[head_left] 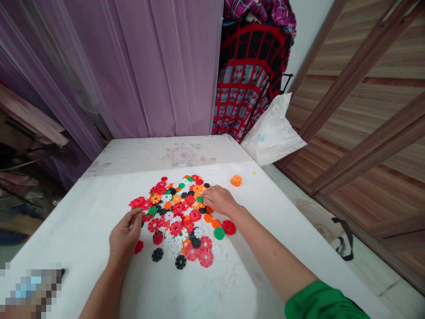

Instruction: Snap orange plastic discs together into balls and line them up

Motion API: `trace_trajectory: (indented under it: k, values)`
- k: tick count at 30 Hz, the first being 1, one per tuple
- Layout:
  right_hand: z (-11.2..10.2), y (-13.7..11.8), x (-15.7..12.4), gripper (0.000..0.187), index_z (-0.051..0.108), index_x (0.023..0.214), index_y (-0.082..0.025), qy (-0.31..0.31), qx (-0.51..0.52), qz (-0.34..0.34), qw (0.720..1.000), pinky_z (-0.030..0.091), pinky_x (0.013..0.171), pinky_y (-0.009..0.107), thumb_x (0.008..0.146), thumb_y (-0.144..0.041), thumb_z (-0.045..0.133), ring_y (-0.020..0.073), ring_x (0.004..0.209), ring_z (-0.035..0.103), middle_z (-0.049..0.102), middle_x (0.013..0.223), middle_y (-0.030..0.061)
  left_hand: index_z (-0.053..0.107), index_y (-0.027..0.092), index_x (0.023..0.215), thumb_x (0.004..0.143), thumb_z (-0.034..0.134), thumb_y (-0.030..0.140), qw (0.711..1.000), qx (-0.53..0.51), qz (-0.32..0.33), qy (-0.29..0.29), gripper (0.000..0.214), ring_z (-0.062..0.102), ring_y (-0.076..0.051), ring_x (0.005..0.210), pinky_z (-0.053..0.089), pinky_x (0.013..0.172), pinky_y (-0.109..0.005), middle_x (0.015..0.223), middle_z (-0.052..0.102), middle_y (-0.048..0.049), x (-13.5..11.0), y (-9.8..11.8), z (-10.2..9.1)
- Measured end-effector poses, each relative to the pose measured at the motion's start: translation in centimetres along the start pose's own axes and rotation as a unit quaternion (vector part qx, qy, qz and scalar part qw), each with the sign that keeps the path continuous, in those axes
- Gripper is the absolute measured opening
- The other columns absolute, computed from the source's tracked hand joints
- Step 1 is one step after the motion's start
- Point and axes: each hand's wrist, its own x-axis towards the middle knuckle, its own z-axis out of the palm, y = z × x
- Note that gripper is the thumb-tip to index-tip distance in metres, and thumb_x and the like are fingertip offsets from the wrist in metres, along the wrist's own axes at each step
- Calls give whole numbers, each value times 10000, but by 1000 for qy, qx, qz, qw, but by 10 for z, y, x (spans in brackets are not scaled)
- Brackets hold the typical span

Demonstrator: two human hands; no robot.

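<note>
A heap of flat plastic snowflake discs (181, 212) in red, orange, white, black and green lies spread on a white-covered table (83, 230). My left hand (124, 237) rests at the heap's left edge, its fingers curled in a pinch around what looks like a white disc. At the heap's right side, my right hand (219, 200) lies over orange discs with its fingers bent down onto them; what they hold is hidden. A small orange cluster of joined discs (236, 180) sits apart, to the right of the heap.
Purple curtains (142, 66) hang behind the table. A red patterned blanket (249, 84) and a white bag (274, 133) stand at the back right beside wooden panelling (365, 110). A blurred patch covers the lower left corner. The table's right edge drops to a tiled floor.
</note>
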Motion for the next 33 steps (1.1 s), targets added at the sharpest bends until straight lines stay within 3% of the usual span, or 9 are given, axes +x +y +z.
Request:
trace_trajectory:
  k: [6,12,17,22,24,27,33]
  values:
    - [8,-17,5,308,665,1149,-245,0,-4,9,1000,434,916,311,890,-388,579,227,1109,577,679,1170,69,692,247,994,749,536,543,1000,-10,-2,-8,415,707,-210,893,551,877,-343,922,760,-15,1,-3,2]
    - [6,-23,7,227,707,1043,-251,-7,-21,32,999,445,846,292,911,-317,535,214,1060,601,696,1104,57,699,249,979,754,520,548,1000,6,12,-7,415,704,-205,854,560,802,-319,900,758,-11,1,-3,2]
    - [-2,-24,1,290,728,952,-250,6,-18,61,998,440,801,265,963,-346,455,191,1030,617,706,1064,49,706,255,970,760,518,554,1000,9,15,-4,411,700,-203,815,560,799,-322,874,757,-8,-1,1,1]
    - [-8,-29,-4,287,735,950,-265,-12,85,-17,996,426,771,225,961,-385,475,145,938,635,720,1000,0,702,254,1007,768,522,553,1000,0,6,-9,423,701,-200,851,557,802,-317,920,758,-5,-1,-2,2]
    - [-8,-27,0,297,730,968,-264,4,101,0,995,429,768,229,967,-379,456,140,928,637,718,1019,-2,702,254,1008,767,525,554,1000,-1,3,-9,424,701,-199,847,555,809,-320,922,757,-4,-1,-3,3]
    - [-5,-22,10,243,712,1017,-256,30,67,47,996,436,816,252,930,-352,507,168,1024,623,704,1118,16,705,256,999,766,525,553,1000,2,7,-9,418,701,-200,843,556,818,-326,912,755,-5,-1,-3,3]
    - [9,-23,21,304,669,1080,-231,-8,7,37,999,440,868,306,809,-369,655,230,1097,589,694,1137,66,712,257,971,760,515,549,1000,12,9,-3,410,700,-201,818,562,787,-321,886,753,-5,-1,1,1]
